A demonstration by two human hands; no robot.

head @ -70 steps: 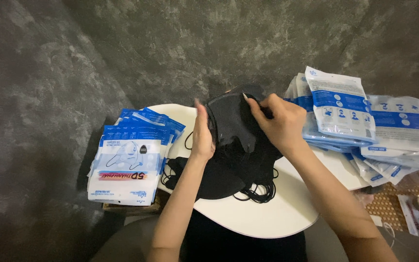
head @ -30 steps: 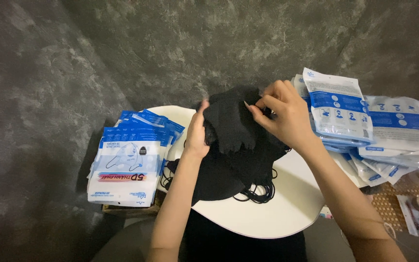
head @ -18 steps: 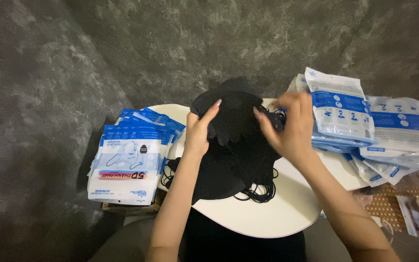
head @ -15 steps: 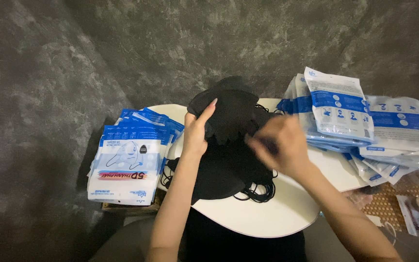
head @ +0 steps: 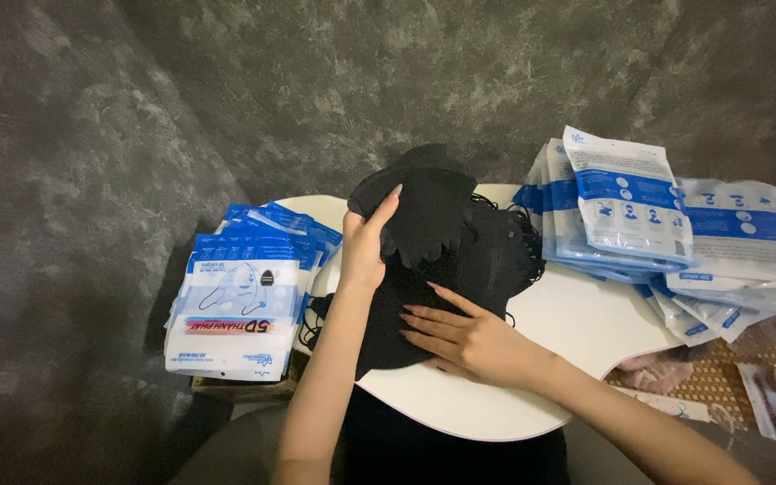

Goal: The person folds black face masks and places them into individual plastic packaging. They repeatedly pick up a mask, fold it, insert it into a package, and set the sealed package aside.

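On table [head: 577, 323] | right hand [head: 469, 337] has left raised masks [head: 428, 211], now flat, fingers spread, on black pile [head: 487, 260] | left hand [head: 365, 242] alone clamps raised masks | pouches [head: 235, 310] flank.

- Heap of soft black fabric face masks [head: 460, 247] with thin black ear loops: plain black, no pattern.
- Round smooth tabletop [head: 577, 323]: plain white.
- Left stack of flat plastic packets [head: 240, 314]: white with blue tops and a red stripe.
- Right stack of flat plastic packets [head: 639, 202]: white, crossed by blue bands.
- Far wall [head: 226, 90]: mottled dark grey.
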